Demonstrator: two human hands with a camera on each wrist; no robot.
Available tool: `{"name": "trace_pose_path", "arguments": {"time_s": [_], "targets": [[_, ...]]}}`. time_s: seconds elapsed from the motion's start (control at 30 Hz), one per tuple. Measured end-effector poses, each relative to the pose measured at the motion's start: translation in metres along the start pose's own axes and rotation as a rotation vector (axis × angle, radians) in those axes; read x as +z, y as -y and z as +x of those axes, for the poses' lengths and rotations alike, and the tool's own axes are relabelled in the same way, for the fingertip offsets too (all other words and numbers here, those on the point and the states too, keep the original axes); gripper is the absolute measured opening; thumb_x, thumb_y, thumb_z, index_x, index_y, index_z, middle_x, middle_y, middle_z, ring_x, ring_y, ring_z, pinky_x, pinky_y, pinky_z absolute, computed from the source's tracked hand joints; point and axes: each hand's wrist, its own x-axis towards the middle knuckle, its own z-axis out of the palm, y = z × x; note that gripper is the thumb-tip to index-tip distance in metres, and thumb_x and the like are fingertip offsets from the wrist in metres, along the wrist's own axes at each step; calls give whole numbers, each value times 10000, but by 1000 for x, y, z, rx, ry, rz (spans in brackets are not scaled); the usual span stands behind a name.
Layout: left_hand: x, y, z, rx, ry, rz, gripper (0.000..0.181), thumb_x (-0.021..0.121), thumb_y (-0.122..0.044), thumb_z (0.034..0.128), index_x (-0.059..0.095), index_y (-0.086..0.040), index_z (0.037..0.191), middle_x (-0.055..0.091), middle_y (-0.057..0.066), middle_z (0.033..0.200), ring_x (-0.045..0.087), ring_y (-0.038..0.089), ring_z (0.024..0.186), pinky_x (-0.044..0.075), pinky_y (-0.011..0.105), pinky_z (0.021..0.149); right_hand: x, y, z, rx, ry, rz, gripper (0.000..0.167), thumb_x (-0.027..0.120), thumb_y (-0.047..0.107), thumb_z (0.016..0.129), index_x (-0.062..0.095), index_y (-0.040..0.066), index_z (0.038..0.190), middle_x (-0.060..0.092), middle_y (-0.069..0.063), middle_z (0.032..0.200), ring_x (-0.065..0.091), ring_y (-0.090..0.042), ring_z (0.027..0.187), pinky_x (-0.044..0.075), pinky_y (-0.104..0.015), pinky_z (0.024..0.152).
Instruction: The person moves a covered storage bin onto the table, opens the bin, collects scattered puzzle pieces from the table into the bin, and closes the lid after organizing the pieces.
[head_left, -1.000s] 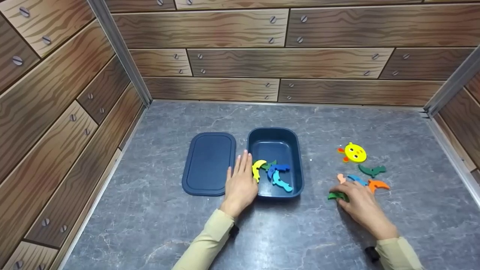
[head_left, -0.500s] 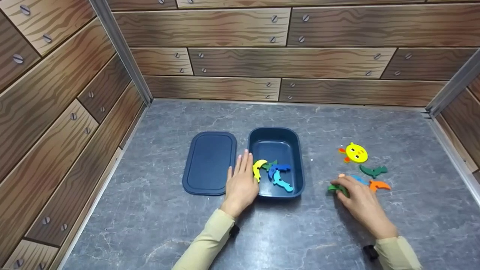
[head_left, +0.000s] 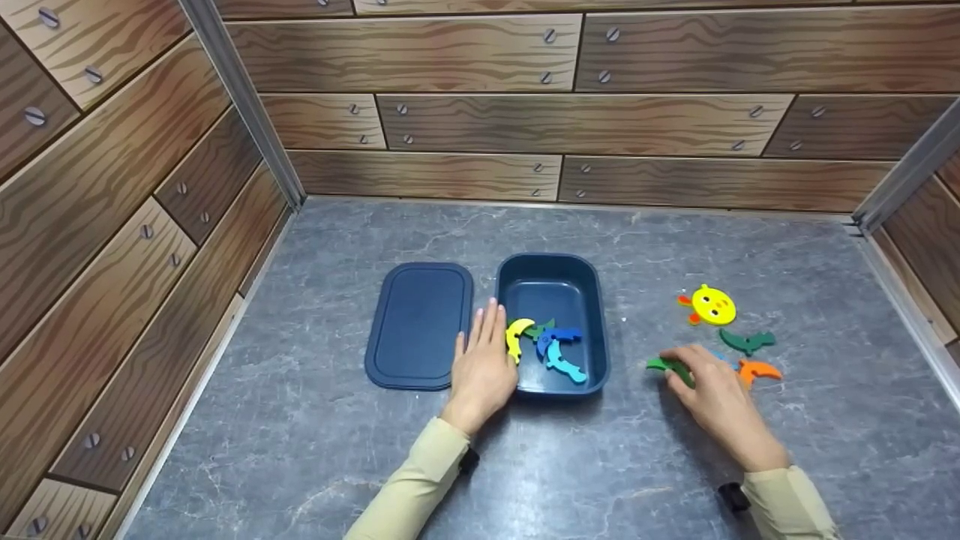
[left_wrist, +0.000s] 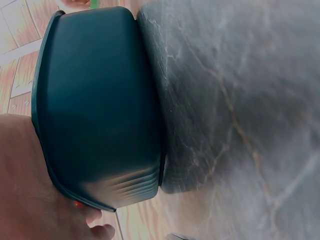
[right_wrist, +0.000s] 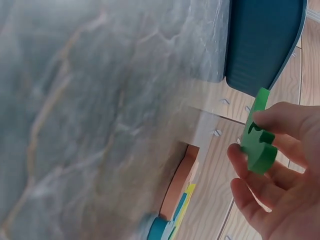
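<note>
My right hand (head_left: 724,405) pinches a green curved toy piece (right_wrist: 259,137) between thumb and fingers, lifted off the table in the right wrist view. Straight fingers of my left hand (head_left: 484,375) rest against the left rim of a dark blue box (head_left: 602,330). Inside the box lie a yellow crescent piece (head_left: 516,337), a dark green piece (head_left: 541,328), a blue piece (head_left: 559,337) and a light blue piece (head_left: 564,365). An orange piece (head_left: 759,371) lies just right of my right hand, and a blue piece there is mostly hidden behind its fingers.
The box's flat blue lid (head_left: 420,326) lies on the grey marbled table left of the box. Farther back on the right are a round yellow face piece (head_left: 713,305) with red feet and a dark green piece (head_left: 747,342). Wood-patterned walls enclose the table.
My right hand has taken hold of the green piece, raised it and shifted slightly left and away from me. My left hand stays in place at the box.
</note>
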Motion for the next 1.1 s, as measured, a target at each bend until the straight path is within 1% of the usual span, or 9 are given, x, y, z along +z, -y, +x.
{"name": "trace_pose_path", "arguments": {"time_s": [0.1,0.2,0.3,0.43,0.57,0.7,0.83,1.1], "targets": [[0,0,0,1,-2,-6,641,419,-185,993,181,-117,1584,62,-7,1646,96,224,1496,151,522,1171,0,2,3,-22,-23,-7,288,696,18,884,674,49,1170,636,-127,1103,625,-327,951,502,-540,776],[-1,-1,0,0,-1,-6,642,420,-182,991,183,-117,1584,71,-2,1647,99,225,1496,151,523,1170,0,3,6,-60,-48,-34,321,696,-2,875,674,50,1190,627,-110,1087,616,-299,893,492,-511,731],[-1,-1,0,-3,6,-7,637,409,-186,995,179,-120,1585,71,-4,1648,94,222,1497,147,520,1172,0,5,10,-106,-78,-53,331,699,-36,859,688,63,1175,622,-85,1062,602,-265,864,489,-462,706],[-2,-2,0,-7,14,-9,633,406,-195,1001,175,-125,1586,66,-13,1648,85,216,1498,142,516,1174,0,10,15,-152,-102,-53,324,687,-68,851,698,71,1143,630,-77,1068,598,-268,915,504,-453,739],[-2,-2,0,-10,15,-4,633,415,-200,1004,177,-125,1585,70,-11,1647,87,218,1498,145,517,1174,-1,15,21,-155,-104,-34,323,683,-56,868,693,72,1165,647,-84,1094,605,-279,943,515,-470,757],[-2,-2,0,-9,17,-3,636,418,-201,1004,175,-124,1586,70,-8,1647,86,221,1498,142,518,1174,-3,20,27,-159,-125,-9,327,700,-37,872,684,61,1183,670,-103,1072,616,-289,927,516,-476,766],[-2,-2,0,-11,24,-8,643,425,-204,1002,167,-127,1587,58,-14,1647,78,216,1498,132,514,1177,-4,25,33,-180,-153,-7,312,705,-34,870,684,50,1169,681,-116,1060,602,-296,916,495,-471,779],[-2,-1,0,-11,20,-8,646,423,-193,995,173,-127,1587,58,-17,1648,83,216,1498,137,514,1176,-3,36,44,-235,-174,-8,287,712,-42,857,704,67,1121,684,-87,1061,588,-275,900,462,-436,759]]}}
